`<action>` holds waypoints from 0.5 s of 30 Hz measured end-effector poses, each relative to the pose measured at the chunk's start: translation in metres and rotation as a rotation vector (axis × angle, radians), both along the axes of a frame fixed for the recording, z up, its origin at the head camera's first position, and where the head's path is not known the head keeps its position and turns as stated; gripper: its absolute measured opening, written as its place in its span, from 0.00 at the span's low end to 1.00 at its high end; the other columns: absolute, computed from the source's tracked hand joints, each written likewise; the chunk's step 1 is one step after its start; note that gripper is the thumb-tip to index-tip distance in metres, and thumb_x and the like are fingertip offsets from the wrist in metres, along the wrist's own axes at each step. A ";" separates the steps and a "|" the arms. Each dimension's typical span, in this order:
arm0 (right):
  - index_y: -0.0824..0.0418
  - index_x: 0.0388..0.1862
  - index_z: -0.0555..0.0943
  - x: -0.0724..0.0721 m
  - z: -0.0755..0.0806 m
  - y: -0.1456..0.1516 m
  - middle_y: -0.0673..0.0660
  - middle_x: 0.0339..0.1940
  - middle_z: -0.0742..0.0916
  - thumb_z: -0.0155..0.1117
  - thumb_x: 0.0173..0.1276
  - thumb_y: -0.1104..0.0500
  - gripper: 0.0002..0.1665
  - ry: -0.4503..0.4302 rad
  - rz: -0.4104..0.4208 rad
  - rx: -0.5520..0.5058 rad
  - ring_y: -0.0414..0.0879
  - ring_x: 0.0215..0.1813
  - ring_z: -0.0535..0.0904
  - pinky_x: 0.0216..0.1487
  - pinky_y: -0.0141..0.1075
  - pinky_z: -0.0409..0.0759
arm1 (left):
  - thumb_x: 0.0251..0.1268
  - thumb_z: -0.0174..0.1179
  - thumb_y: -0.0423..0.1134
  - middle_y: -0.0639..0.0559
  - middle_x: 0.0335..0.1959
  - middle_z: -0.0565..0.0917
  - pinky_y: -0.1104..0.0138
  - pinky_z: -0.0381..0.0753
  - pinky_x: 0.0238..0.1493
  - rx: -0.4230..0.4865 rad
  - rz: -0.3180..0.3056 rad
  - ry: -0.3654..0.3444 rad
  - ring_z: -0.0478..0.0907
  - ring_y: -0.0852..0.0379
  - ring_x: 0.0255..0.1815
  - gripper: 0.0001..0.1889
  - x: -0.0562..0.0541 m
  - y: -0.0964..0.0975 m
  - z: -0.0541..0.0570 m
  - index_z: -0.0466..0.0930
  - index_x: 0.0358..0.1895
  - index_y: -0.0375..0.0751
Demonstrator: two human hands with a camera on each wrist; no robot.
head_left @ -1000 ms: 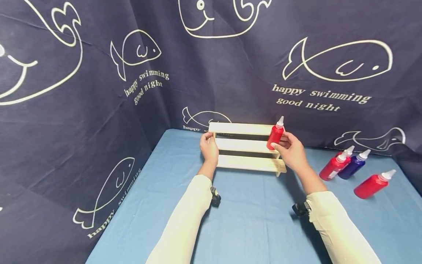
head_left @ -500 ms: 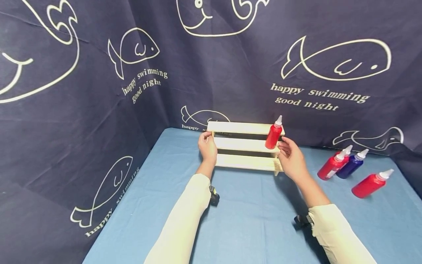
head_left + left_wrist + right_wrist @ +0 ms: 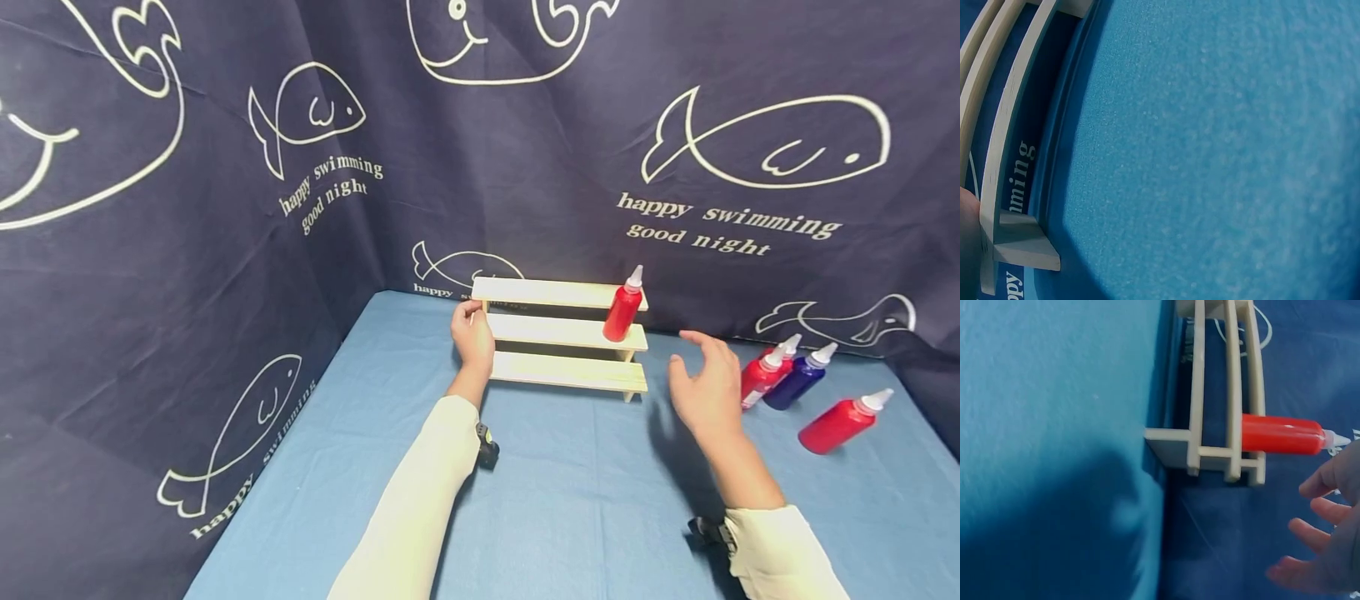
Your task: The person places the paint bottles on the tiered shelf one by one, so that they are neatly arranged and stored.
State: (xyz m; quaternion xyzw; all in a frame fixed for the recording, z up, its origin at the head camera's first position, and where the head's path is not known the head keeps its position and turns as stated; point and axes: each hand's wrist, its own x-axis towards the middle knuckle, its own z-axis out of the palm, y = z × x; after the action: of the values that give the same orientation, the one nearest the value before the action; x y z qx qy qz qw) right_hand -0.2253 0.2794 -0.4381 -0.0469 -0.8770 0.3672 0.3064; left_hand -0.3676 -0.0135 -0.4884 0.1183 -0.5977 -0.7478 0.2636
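Observation:
A three-tier wooden display rack stands near the back of the blue table. My left hand holds its left end, the fingers partly hidden behind the side; in the left wrist view only a bit of that hand shows against a shelf. One red squeeze bottle with a white pointed tip stands upright at the right end of the middle shelf. Right of the rack, my right hand is in the air with fingers spread and nothing in it. The right wrist view shows its fingers apart from the bottle.
To the right stand a red bottle, another red one partly hidden behind it, and a dark blue bottle. A further red bottle is nearer the front. A dark fish-print curtain hangs behind and at the left.
My right hand has let go of the red bottle on the middle shelf and moved away to the right, toward the other bottles. My left hand stays on the rack.

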 end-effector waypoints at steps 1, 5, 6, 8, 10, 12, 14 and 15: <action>0.69 0.61 0.82 0.002 0.001 0.002 0.73 0.61 0.83 0.62 0.67 0.67 0.23 0.042 -0.016 0.020 0.72 0.67 0.72 0.70 0.61 0.65 | 0.65 0.52 0.23 0.37 0.44 0.85 0.67 0.75 0.52 0.004 0.000 0.005 0.78 0.55 0.46 0.10 -0.001 0.000 0.000 0.83 0.43 0.27; 0.70 0.57 0.83 0.007 0.010 0.008 0.73 0.62 0.81 0.62 0.64 0.66 0.21 0.180 -0.088 0.067 0.71 0.75 0.67 0.79 0.60 0.58 | 0.64 0.52 0.22 0.40 0.41 0.84 0.68 0.76 0.52 0.008 0.001 0.016 0.78 0.56 0.45 0.10 -0.003 0.001 0.001 0.83 0.41 0.28; 0.69 0.56 0.83 0.008 0.011 0.009 0.73 0.64 0.80 0.62 0.64 0.64 0.22 0.202 -0.115 0.081 0.70 0.77 0.64 0.81 0.60 0.56 | 0.64 0.52 0.22 0.41 0.41 0.84 0.68 0.76 0.52 0.006 0.002 0.014 0.78 0.56 0.45 0.10 -0.003 0.001 0.001 0.83 0.41 0.29; 0.69 0.57 0.83 0.011 0.015 0.013 0.73 0.68 0.77 0.60 0.66 0.62 0.22 0.232 -0.163 0.106 0.67 0.83 0.57 0.84 0.59 0.51 | 0.64 0.52 0.22 0.40 0.41 0.84 0.68 0.76 0.52 0.000 0.006 0.008 0.79 0.56 0.45 0.10 -0.003 0.001 0.000 0.83 0.41 0.29; 0.68 0.59 0.83 0.013 0.019 0.018 0.73 0.72 0.73 0.59 0.68 0.59 0.23 0.235 -0.210 0.125 0.65 0.86 0.50 0.86 0.59 0.46 | 0.64 0.52 0.22 0.39 0.41 0.84 0.67 0.75 0.52 0.000 0.004 0.003 0.78 0.55 0.45 0.10 -0.002 0.001 0.000 0.83 0.41 0.28; 0.68 0.62 0.81 0.016 0.024 0.023 0.72 0.75 0.69 0.58 0.69 0.57 0.26 0.211 -0.237 0.134 0.64 0.87 0.47 0.86 0.61 0.46 | 0.64 0.52 0.23 0.39 0.42 0.84 0.66 0.76 0.52 0.002 0.002 0.011 0.78 0.55 0.45 0.10 -0.001 0.000 -0.001 0.83 0.41 0.29; 0.66 0.68 0.78 0.017 0.030 0.030 0.70 0.79 0.66 0.57 0.71 0.55 0.30 0.139 -0.261 0.113 0.61 0.88 0.44 0.86 0.61 0.45 | 0.63 0.52 0.24 0.41 0.40 0.84 0.65 0.76 0.52 0.001 0.009 0.031 0.79 0.55 0.45 0.10 -0.001 0.000 -0.002 0.83 0.40 0.31; 0.65 0.71 0.76 0.018 0.032 0.033 0.69 0.80 0.64 0.57 0.71 0.54 0.31 0.101 -0.274 0.100 0.61 0.87 0.44 0.85 0.62 0.46 | 0.63 0.52 0.24 0.43 0.39 0.84 0.65 0.76 0.51 0.001 0.013 0.043 0.79 0.55 0.44 0.10 -0.001 -0.001 -0.002 0.83 0.39 0.32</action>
State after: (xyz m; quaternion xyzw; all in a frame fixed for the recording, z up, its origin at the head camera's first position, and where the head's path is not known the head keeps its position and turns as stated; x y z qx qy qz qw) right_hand -0.2073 0.3125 -0.4057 -0.1324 -0.8630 0.2797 0.3993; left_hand -0.3681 -0.0142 -0.4904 0.1063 -0.5908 -0.7489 0.2809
